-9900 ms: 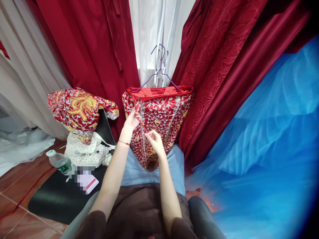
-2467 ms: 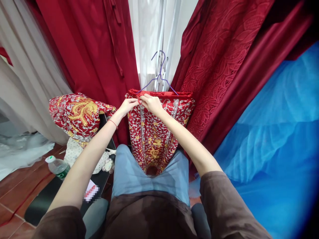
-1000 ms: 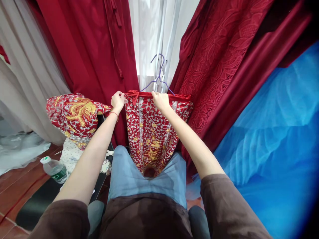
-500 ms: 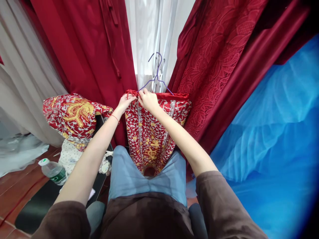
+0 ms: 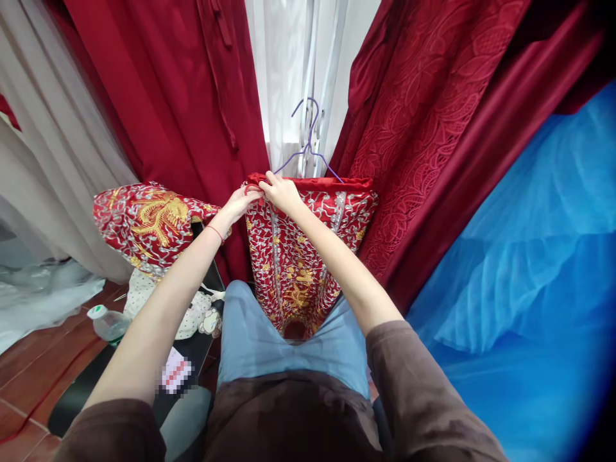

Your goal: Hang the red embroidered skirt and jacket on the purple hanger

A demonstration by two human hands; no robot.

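Left hand (image 5: 246, 197): fingers narrow, pinching red fabric at the waistband's (image 5: 332, 185) 10 o'clock corner. Right hand (image 5: 282, 192) meets it, fingers closed on the same edge, tips partly hidden. Black seat (image 5: 79, 388) at 8 o'clock, polka-dot cloth (image 5: 192, 314) on it, bottle (image 5: 108, 325) near; blue tulle (image 5: 510, 340) at 4. Embroidered garment (image 5: 301, 256) mid-view, below purple hanger (image 5: 310, 149) at 12: red, silver scrollwork, gold motifs.
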